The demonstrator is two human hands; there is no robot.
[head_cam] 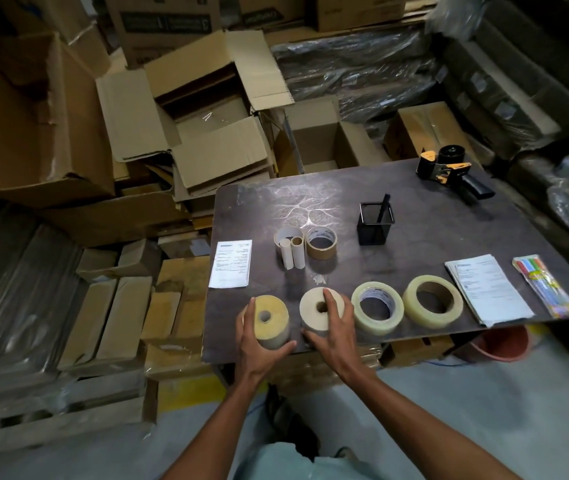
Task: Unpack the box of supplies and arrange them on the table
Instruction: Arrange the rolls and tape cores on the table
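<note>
Left hand (pixel 257 344) grips yellow roll (pixel 271 320) at the desk's (pixel 414 244) near-left edge, fingers curled round its side, thumb at its base. Right hand (pixel 333 327) holds cream roll (pixel 321 308) just beside it, one finger reaching to the core hole, thumb low on the near side. Both rolls lie flat on the desk. To the right in the same row: clear tape (pixel 377 308), then wider clear tape (pixel 432 301), close together, flat. Further right a paper stack (pixel 489 289) and a pack of coloured pens (pixel 546 285) near the right edge. Behind the row: a printed sheet (pixel 231 263) at left, cardboard tubes (pixel 291 251) standing bunched, brown tape (pixel 321 242) touching them. Black mesh holder (pixel 375 225) with one pen mid-desk. Tape dispenser (pixel 449 173) at far right corner. Open cardboard boxes (pixel 200 109) piled on the floor behind and left of the desk.
</note>
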